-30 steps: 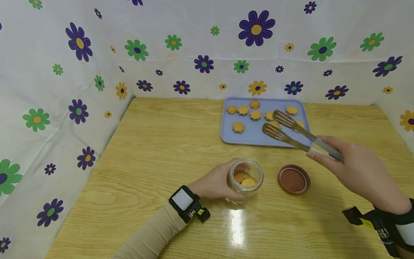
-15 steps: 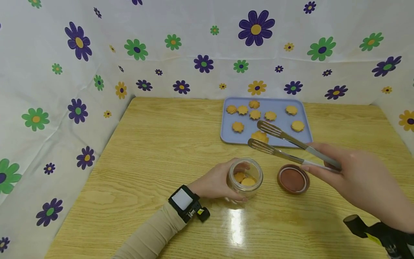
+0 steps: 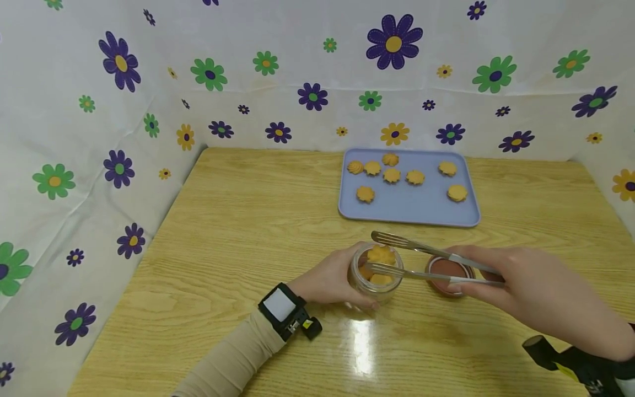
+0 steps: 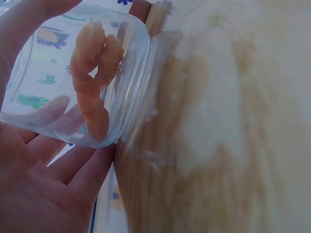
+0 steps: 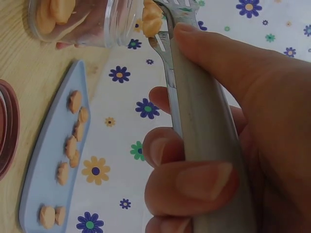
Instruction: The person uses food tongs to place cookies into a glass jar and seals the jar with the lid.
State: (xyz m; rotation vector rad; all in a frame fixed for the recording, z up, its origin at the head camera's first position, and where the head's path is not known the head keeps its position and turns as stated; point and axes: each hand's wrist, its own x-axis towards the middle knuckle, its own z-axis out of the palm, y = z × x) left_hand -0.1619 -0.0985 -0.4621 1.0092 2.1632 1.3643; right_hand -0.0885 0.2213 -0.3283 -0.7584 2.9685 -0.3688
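Head view: flower-print cloth (image 3: 278,33) hangs behind wooden table (image 3: 238,209); blue tray (image 3: 412,208) lies near far edge. Person's right hand (image 3: 536,289), fingers wrapped round handle, grasps metal tongs (image 5: 206,111); left hand (image 3: 327,278), thumb and fingers curled, grips glass jar (image 3: 379,290) standing on table. Brown lid (image 3: 446,268) lies near jar, beneath tongs. Scalloped cookies (image 3: 391,175) dot tray, more sit inside jar — single cookie (image 3: 381,254) between tong tips at jar's mouth.
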